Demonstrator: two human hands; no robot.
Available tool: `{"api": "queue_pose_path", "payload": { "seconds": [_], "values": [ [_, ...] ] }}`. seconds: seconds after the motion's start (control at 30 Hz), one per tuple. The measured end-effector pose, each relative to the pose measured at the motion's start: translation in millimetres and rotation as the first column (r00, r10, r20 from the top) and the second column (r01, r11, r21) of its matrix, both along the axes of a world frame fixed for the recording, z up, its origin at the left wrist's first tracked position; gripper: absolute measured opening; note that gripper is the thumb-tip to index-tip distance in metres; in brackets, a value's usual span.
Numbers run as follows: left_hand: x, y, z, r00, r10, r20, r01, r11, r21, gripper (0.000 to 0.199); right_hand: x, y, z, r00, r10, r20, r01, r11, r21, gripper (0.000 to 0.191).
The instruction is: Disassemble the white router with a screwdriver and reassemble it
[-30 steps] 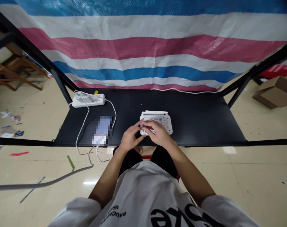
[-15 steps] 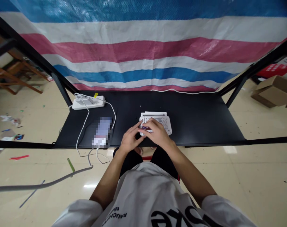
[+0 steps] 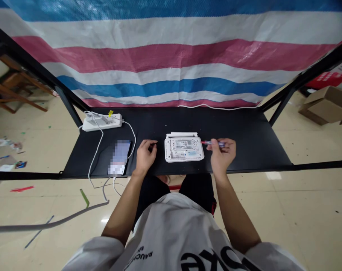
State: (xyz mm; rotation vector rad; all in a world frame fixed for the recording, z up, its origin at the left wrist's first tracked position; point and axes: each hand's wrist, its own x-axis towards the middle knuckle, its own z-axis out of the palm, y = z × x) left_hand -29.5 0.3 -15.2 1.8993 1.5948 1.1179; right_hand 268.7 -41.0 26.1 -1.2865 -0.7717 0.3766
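Observation:
A white router (image 3: 178,155) lies underside up on the black table, its label and vent holes facing me and its antennas folded along the far edge. My right hand (image 3: 223,155) is closed around a slim pen-shaped tool (image 3: 207,142) with a reddish front and a purplish body. The tool points left, its tip by the router's right edge; I cannot tell whether they touch. To the left of the router, my left hand (image 3: 145,155) rests at the table with loosely bent fingers, thumb apart and nothing visible in it.
A phone (image 3: 119,156) lies at the left, cabled near a white power strip (image 3: 101,122). Loose white cords hang over the front edge. Black frame posts flank the black table (image 3: 244,146), and a striped sheet (image 3: 171,60) hangs behind. A cardboard box (image 3: 324,105) stands on the floor at right.
Both hands have come apart from over the router: the left moved left, the right moved right with the pen-shaped tool. The router's whole underside now shows.

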Motion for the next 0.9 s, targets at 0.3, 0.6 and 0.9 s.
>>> {"api": "queue_pose_path", "payload": {
  "seconds": [0.3, 0.6, 0.9],
  "values": [
    [3, 43, 7.2, 0.945, -0.106, -0.309, 0.06, 0.986, -0.155, 0.022, 3, 3, -48.2, 0.885, 0.023, -0.465, -0.059, 0.996, -0.063, 0.052],
    [3, 37, 11.7, 0.95, -0.1, -0.297, 0.06, 0.988, -0.139, 0.018, -12, 2, -50.7, 0.883, 0.028, -0.469, -0.063, 0.996, -0.06, 0.051],
    [12, -2, 18.2, 0.953, -0.096, 0.287, 0.144, 0.978, -0.152, 0.025, -19, -1, -49.4, 0.876, 0.125, -0.466, -0.172, 0.983, -0.059, 0.047]
  ]
}}
